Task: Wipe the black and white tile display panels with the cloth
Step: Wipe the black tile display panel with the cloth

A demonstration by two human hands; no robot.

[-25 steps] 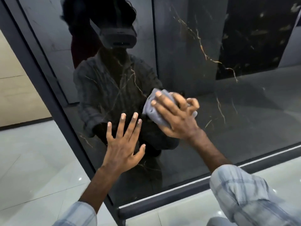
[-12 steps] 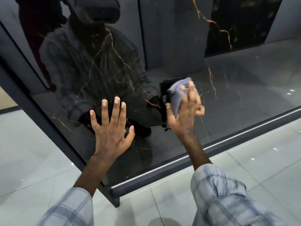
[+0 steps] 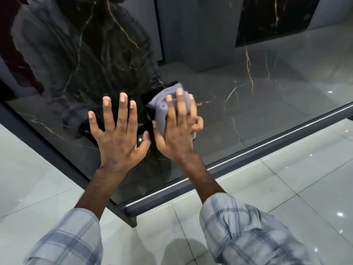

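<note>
Grey crumpled cloth [image 3: 162, 109] on glossy veined panel [image 3: 254, 115]

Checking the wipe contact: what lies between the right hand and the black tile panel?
The grey cloth, bunched under the right hand, lies against the black panel, as the head view shows.

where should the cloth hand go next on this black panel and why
Probably sweep the cloth right, along the black panel above the bottom rail: the right hand holds it there close beside the flat left hand, and that rightward stretch lies open.
</note>
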